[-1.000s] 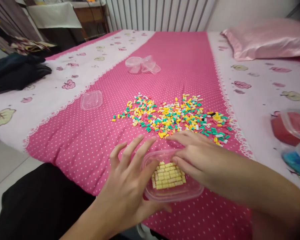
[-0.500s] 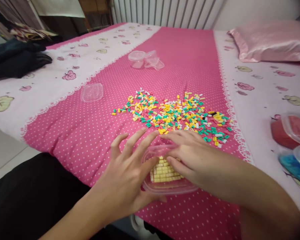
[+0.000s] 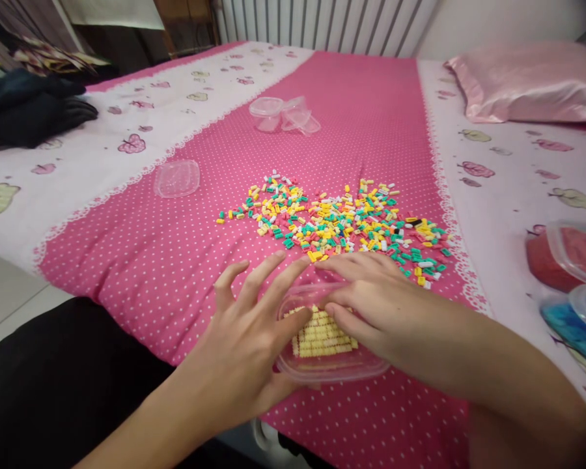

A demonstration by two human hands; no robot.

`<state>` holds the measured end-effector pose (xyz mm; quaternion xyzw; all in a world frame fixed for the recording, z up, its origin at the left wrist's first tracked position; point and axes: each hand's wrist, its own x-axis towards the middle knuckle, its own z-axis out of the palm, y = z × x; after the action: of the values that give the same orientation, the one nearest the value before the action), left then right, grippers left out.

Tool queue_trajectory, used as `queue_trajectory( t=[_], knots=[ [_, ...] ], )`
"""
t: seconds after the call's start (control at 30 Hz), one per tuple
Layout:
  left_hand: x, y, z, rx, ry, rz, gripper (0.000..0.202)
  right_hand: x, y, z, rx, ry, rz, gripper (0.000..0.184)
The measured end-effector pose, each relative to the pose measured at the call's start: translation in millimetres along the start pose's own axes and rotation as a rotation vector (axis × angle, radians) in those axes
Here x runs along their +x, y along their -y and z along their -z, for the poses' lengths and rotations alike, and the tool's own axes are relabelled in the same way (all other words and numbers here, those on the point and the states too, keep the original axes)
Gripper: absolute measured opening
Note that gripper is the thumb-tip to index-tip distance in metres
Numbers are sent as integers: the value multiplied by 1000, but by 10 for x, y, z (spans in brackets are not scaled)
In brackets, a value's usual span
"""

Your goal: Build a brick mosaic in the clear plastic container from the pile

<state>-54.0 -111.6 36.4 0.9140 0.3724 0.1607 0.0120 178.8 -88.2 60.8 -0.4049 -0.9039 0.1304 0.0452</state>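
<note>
A clear plastic container [image 3: 329, 376] sits at the bed's near edge, holding a pale yellow panel of small toy bricks [image 3: 322, 342] joined in rows. My left hand [image 3: 251, 342] lies along the container's left side with its fingers spread. One of its fingertips reaches in to the panel's upper left, and the thumb is near the front rim. My right hand [image 3: 385, 309] comes over the right side, fingers curled together at the panel's top right. Whatever sits between those fingertips is hidden.
Loose coloured toy bricks [image 3: 342, 221] are heaped just beyond the container. A clear lid [image 3: 177, 179] lies to the left, with more clear tubs [image 3: 267, 114] farther back. Tubs of red [image 3: 549, 260] and blue material [image 3: 566, 332] stand at right. A pink pillow [image 3: 532, 81] is behind.
Both hands keep nearly the same pose over the container. The view has shifted very slightly; the bricks show no clear change.
</note>
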Motion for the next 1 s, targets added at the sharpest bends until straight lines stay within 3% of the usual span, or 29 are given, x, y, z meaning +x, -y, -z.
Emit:
queue_trajectory(
  t=[0.53, 1.0],
  knots=[
    [-2, -7, -22, -25, -7, -13, 48, 28, 50, 14, -45, 60, 40, 32],
    [-9, -11, -18, -10, 2, -29, 38, 48, 22, 36, -18, 30, 21, 27]
  ],
)
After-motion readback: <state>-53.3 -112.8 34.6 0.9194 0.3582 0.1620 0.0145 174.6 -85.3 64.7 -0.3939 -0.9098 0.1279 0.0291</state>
